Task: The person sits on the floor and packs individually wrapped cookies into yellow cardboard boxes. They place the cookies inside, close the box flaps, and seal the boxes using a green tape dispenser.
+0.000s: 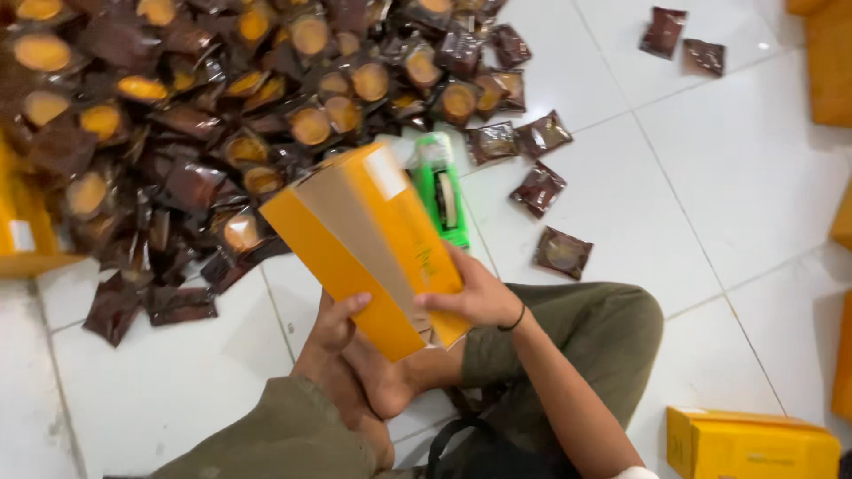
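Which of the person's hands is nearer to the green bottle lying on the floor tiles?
The right hand. It grips the orange box's right edge just below the green bottle. The left hand holds the box's lower left side, farther from the bottle.

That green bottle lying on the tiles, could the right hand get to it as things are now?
Probably not freely: the right hand grips the yellow box, which lies across the way. The green bottle sits just beyond it, so the hand would have to let go first.

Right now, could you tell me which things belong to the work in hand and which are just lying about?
In hand:
flat orange box, held by left hand and right hand
pile of brown packets

Lying about:
green bottle
closed orange box
two stray packets
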